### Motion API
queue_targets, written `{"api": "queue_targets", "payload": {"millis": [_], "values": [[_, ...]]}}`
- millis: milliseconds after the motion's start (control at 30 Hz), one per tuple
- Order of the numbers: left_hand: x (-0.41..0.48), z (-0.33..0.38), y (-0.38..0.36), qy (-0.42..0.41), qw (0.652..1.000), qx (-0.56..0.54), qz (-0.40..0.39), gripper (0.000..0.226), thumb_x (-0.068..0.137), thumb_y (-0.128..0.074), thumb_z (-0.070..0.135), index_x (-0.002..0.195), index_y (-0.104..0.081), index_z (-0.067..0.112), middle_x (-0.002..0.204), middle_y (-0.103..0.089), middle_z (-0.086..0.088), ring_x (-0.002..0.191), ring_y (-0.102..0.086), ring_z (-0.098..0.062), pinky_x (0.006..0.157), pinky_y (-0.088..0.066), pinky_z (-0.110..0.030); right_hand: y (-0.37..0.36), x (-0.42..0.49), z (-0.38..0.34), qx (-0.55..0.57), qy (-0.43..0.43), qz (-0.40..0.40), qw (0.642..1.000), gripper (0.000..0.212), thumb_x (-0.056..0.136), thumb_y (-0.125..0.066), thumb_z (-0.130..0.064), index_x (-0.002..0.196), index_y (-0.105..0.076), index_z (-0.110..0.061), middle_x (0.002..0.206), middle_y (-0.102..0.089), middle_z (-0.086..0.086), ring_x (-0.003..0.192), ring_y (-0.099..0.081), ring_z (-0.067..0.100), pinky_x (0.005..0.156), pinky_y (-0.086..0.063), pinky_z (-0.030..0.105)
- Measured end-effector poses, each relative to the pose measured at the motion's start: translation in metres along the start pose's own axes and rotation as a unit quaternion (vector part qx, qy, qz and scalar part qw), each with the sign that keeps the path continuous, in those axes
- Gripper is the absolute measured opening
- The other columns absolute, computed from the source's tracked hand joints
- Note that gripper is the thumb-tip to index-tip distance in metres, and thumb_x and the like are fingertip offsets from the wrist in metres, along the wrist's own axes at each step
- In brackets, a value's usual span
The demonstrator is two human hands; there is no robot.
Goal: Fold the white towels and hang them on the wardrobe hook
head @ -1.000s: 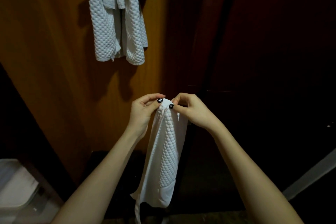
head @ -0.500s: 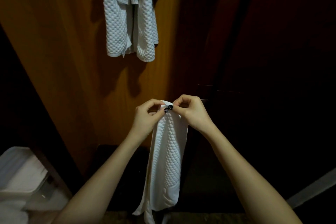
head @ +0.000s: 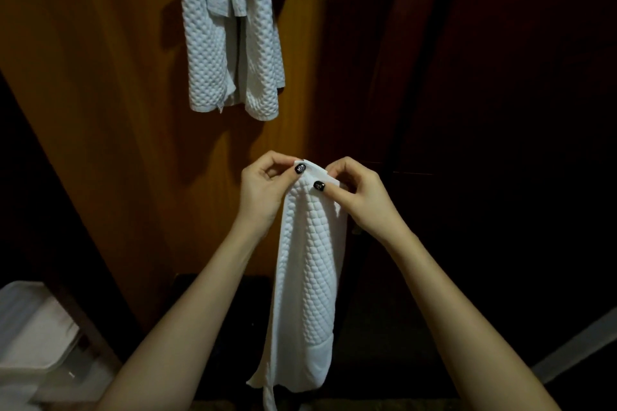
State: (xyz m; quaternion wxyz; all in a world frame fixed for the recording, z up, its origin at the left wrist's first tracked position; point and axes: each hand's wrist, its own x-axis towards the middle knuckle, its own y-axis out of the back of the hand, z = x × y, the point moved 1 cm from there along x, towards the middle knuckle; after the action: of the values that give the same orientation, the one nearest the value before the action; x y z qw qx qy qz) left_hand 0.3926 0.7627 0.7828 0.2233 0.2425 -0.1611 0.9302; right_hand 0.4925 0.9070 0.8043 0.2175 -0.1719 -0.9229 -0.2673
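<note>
Before a wardrobe panel (head: 100, 117) with hung towels (head: 230, 43), left hand (head: 263, 192) and right hand (head: 362, 198) pinch one folded towel (head: 307, 277) at top.

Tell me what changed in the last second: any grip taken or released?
Little changed. The right hand slid its thumb slightly down the folded towel, whose tail now hangs straighter. Nothing was taken or let go: the left hand and the right still pinch its top edge. The hanging towels stay up.

The folded towel (head: 307, 277) is hanging below the grip, left hand (head: 263, 192) pinching its top beside the right hand (head: 360, 200); hung towels (head: 230, 43) are draping above the grip, against the wardrobe panel (head: 100, 110) behind.
</note>
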Motion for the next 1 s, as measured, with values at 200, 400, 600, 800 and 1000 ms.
{"api": "queue_targets", "payload": {"millis": [200, 400, 600, 800, 1000], "values": [[0.049, 0.019, 0.006, -0.029, 0.998, 0.027, 0.039, 0.017, 0.086, -0.067, 0.004, 0.081, -0.065, 0.02, 0.077, -0.071, 0.005, 0.075, -0.067, -0.006, 0.067, -0.051, -0.018, 0.018, -0.004, 0.013, -0.102, -0.015, -0.02, 0.995, 0.017, 0.084, -0.073, -0.033, 0.091, -0.058, -0.035, 0.122, -0.048, -0.018, 0.11, -0.05, -0.002, 0.088, -0.042, 0.015], [0.087, 0.022, 0.028, -0.024, 0.996, -0.001, 0.084, 0.016, 0.086, -0.067, 0.005, 0.08, -0.063, 0.02, 0.074, -0.07, 0.002, 0.072, -0.067, -0.009, 0.066, -0.052, -0.022, 0.038, -0.014, 0.025, -0.176, -0.119, -0.022, 0.977, 0.031, 0.082, -0.074, -0.035, 0.073, -0.054, -0.014, 0.116, -0.058, -0.002, 0.102, -0.055, 0.011, 0.086, -0.049, 0.044], [0.103, 0.028, 0.055, -0.075, 0.991, 0.076, 0.079, 0.02, 0.086, -0.066, 0.007, 0.078, -0.063, 0.026, 0.078, -0.068, 0.005, 0.074, -0.065, -0.001, 0.067, -0.049, -0.013, 0.044, 0.004, 0.014, -0.106, -0.088, 0.058, 0.989, 0.036, 0.081, -0.076, -0.027, 0.064, -0.045, -0.021, 0.06, -0.048, -0.009, 0.053, -0.043, 0.004, 0.05, -0.035, 0.027], [0.108, 0.027, 0.082, -0.07, 0.979, 0.164, 0.097, 0.027, 0.088, -0.064, 0.005, 0.077, -0.059, 0.028, 0.081, -0.065, 0.004, 0.073, -0.061, 0.002, 0.068, -0.047, -0.013, 0.054, 0.044, 0.001, -0.147, -0.058, 0.105, 0.982, 0.029, 0.091, -0.062, -0.033, 0.069, -0.047, -0.024, 0.061, -0.051, -0.008, 0.052, -0.041, 0.0, 0.049, -0.031, 0.022], [0.099, 0.026, 0.079, -0.141, 0.943, 0.296, 0.051, 0.017, 0.088, -0.06, 0.006, 0.088, -0.058, 0.023, 0.085, -0.059, 0.014, 0.079, -0.054, 0.008, 0.073, -0.038, -0.003, 0.054, 0.059, 0.001, -0.224, -0.024, 0.135, 0.965, 0.01, 0.094, -0.059, -0.023, 0.103, -0.058, -0.022, 0.07, -0.064, -0.003, 0.061, -0.058, 0.009, 0.06, -0.047, 0.034]]}}
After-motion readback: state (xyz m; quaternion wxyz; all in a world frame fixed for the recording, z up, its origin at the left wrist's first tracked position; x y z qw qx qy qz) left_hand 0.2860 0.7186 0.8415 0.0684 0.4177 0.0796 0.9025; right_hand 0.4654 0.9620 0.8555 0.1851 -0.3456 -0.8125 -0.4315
